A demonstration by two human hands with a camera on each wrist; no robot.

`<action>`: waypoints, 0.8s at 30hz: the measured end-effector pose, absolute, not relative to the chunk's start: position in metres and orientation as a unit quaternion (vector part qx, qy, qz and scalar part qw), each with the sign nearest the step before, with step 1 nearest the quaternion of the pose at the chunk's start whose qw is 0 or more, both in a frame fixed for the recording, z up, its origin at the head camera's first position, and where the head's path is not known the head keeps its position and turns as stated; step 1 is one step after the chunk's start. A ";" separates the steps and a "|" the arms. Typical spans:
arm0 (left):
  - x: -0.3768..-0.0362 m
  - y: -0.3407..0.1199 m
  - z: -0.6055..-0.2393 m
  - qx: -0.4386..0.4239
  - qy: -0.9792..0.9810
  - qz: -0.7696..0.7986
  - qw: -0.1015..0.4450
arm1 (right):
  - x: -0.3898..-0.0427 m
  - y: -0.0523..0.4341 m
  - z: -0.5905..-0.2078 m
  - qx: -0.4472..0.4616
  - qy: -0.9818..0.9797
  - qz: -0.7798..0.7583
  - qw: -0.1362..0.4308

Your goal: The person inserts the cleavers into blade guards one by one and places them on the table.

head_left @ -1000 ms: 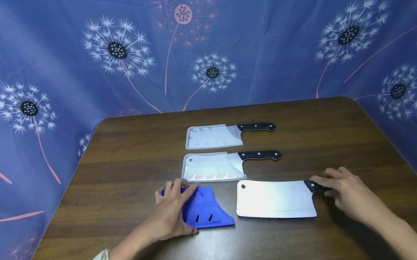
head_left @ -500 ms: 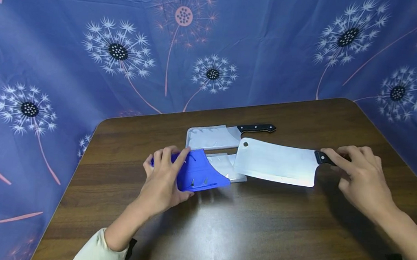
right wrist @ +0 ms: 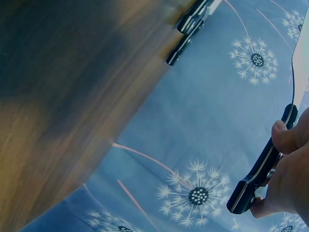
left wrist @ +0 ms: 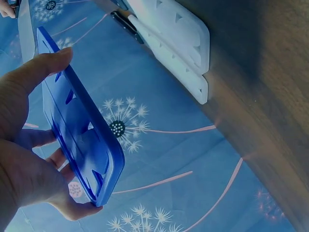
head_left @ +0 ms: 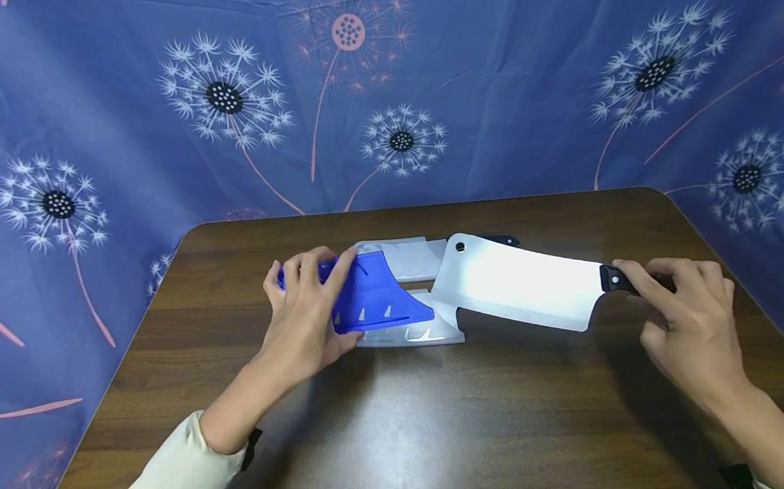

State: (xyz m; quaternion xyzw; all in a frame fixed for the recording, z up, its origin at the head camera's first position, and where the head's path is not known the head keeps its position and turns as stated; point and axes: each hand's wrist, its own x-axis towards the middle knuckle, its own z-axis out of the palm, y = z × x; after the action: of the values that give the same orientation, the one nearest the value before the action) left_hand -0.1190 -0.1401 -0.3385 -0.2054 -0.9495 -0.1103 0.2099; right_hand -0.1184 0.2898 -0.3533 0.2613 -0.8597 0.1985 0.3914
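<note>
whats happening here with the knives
A person holds a bare cleaver by its black handle in the right hand, lifted above the table. The left hand grips a blue blade cover, also raised, its open end facing the blade tip. The two are close but the blade is not inside yet. Two other cleavers in white covers lie on the table behind them.

No readable text, label, brand, number or sign from where I watch. I check cleaver blade [head_left: 517, 280]: bare metal, no stamp legible. Blue sheath [head_left: 376, 305]: plain plastic, only slots. White sheaths [left wrist: 176, 46] on bench [head_left: 487, 436]: unmarked. Backdrop cloth [head_left: 240, 71]: dandelion print only, no lettering.
</note>
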 end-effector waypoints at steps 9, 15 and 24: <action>-0.120 -0.140 -0.333 -0.214 -0.942 -0.121 0.229 | -0.118 0.284 -0.346 0.271 -0.849 0.201 0.408; -0.120 -0.140 -0.331 -0.212 -0.941 -0.121 0.232 | -0.116 0.283 -0.345 0.272 -0.846 0.203 0.411; -0.121 -0.140 -0.330 -0.217 -0.937 -0.127 0.241 | -0.116 0.282 -0.345 0.273 -0.843 0.205 0.415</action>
State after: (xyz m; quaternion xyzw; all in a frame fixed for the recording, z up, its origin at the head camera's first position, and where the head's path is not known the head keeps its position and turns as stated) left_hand -0.1206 -0.1405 -0.3301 -0.2174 -0.9373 -0.1270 0.2411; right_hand -0.1161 0.2820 -0.3447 0.2733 -0.8430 0.2054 0.4153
